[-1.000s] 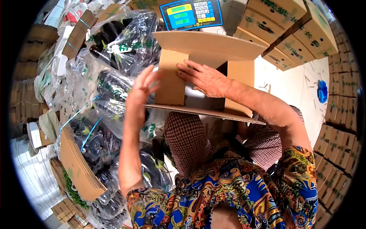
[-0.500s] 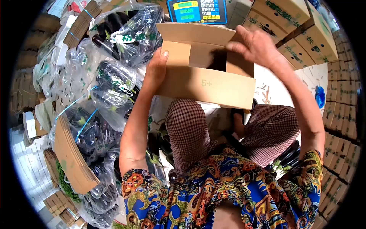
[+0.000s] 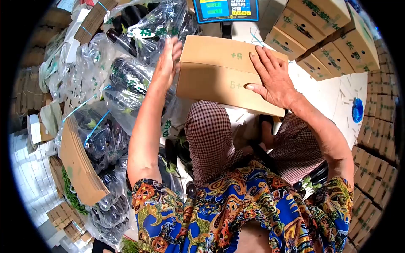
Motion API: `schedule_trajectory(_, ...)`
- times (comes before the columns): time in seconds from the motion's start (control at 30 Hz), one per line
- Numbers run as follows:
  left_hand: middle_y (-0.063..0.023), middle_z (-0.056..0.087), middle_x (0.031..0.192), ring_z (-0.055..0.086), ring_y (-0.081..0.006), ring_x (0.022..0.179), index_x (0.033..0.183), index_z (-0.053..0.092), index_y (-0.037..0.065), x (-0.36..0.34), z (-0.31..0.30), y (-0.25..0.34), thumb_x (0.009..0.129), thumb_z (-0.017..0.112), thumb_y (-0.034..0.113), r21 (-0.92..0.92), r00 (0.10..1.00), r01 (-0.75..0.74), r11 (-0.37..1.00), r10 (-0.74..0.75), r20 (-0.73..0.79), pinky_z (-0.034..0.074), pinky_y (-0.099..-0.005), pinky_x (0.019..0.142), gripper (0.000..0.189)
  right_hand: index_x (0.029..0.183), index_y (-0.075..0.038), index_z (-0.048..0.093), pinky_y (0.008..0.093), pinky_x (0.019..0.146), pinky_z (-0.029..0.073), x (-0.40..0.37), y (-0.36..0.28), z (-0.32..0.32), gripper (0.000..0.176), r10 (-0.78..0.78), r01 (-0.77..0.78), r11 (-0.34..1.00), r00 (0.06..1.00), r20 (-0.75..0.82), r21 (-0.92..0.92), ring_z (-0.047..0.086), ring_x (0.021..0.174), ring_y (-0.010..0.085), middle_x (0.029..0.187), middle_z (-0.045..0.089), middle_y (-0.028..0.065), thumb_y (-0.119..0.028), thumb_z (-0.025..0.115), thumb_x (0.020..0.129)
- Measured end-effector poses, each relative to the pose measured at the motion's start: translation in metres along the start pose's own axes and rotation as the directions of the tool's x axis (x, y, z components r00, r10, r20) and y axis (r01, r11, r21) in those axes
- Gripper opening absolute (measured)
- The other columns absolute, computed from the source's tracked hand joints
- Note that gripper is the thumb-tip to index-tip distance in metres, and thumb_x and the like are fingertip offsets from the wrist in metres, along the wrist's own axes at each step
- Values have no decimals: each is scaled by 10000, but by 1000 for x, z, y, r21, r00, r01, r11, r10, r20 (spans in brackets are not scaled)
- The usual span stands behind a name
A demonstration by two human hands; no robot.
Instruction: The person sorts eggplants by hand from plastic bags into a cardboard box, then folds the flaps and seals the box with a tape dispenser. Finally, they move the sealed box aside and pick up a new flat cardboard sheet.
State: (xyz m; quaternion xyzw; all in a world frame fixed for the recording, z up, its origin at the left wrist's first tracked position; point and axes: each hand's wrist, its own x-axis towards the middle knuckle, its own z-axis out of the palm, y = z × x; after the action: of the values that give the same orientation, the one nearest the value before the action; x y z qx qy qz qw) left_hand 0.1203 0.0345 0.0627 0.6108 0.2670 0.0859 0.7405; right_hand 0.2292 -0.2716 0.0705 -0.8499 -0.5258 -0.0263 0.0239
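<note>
A brown cardboard box (image 3: pixel 211 80) marked "5+" sits in front of my knees, its flaps folded down over the opening. Across the right part of its top lies my right hand (image 3: pixel 274 80), flat with fingers spread. My left hand (image 3: pixel 168 61) is raised at the box's left end, fingers stretched out and slightly smeared by motion. Just beyond that hand are clear plastic bags of dark eggplants (image 3: pixel 128 76).
A blue digital scale (image 3: pixel 225 10) stands behind the box. Printed cartons (image 3: pixel 314 29) are stacked at the back right, with more along the right wall. Flattened cardboard sheets (image 3: pixel 80 162) lean at the left. A blue plastic bundle (image 3: pixel 357 110) lies on the floor.
The open box top is now covered by its folded-down flaps. My right hand came down onto the top, and my left hand's fingers left the box's left wall and straightened.
</note>
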Motion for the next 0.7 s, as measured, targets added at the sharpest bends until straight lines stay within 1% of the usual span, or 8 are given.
schedule_trajectory(0.07,-167,409,1460,428,-243,1308,1499,253,59,18,7,12,980,355,565,177,994,-97,979,86,72,374,-342,1027,732,1511,-80,231,490,1098,221,-1,0,-1,881,-11,11,1000,1000,4,-16,161,1440,355,1578,141,175,-712,312,903)
schedule_trajectory(0.27,-166,595,1127,569,-292,1072,1162,484,44,50,9,-15,993,449,403,479,916,-401,781,323,239,435,-389,912,399,1505,-125,262,489,1082,250,1,2,-4,855,-59,59,998,998,1,-18,186,1428,363,1573,166,165,-718,336,894)
schedule_trajectory(0.37,-210,613,964,606,-364,932,1046,497,30,53,15,-13,979,480,380,644,897,-424,637,394,202,465,-418,830,357,1489,-123,300,497,1064,277,3,2,-5,832,-106,106,994,994,-30,-4,207,1415,377,1559,204,171,-706,351,898)
schedule_trajectory(0.53,-174,611,1034,593,-320,968,1053,532,35,59,14,-13,981,466,391,723,908,-385,574,374,187,452,-400,863,369,1431,-105,407,498,1061,328,5,31,0,723,-205,225,964,969,-137,144,360,1341,369,1473,355,214,-627,396,930)
schedule_trajectory(0.6,-162,601,1045,581,-276,982,1092,544,38,60,9,-13,989,446,380,739,908,-391,549,362,211,439,-372,883,371,1378,-81,463,453,1029,401,2,65,-23,667,-10,39,834,998,-56,550,503,1216,381,1341,502,237,-586,412,944)
schedule_trajectory(0.63,-148,601,1037,573,-254,975,1107,549,33,59,8,-13,989,446,373,734,916,-369,570,356,184,435,-359,885,374,1379,-85,465,387,1012,421,-9,85,-33,581,165,-171,824,985,60,541,539,1182,316,1271,576,169,-497,451,969)
schedule_trajectory(0.67,-135,600,1029,565,-232,968,1123,555,29,58,6,-12,989,446,366,733,924,-345,586,350,155,432,-347,886,378,1331,-63,505,385,982,448,-22,111,-27,525,139,-72,790,988,-63,608,596,1094,306,1168,623,179,-451,450,982)
schedule_trajectory(0.7,-127,597,1027,557,-218,964,1131,557,25,58,0,-11,990,448,358,734,927,-339,588,344,152,428,-338,888,378,1274,-50,543,390,968,460,-37,132,-21,496,224,-180,815,974,-12,551,611,1071,302,1139,637,184,-441,456,981)
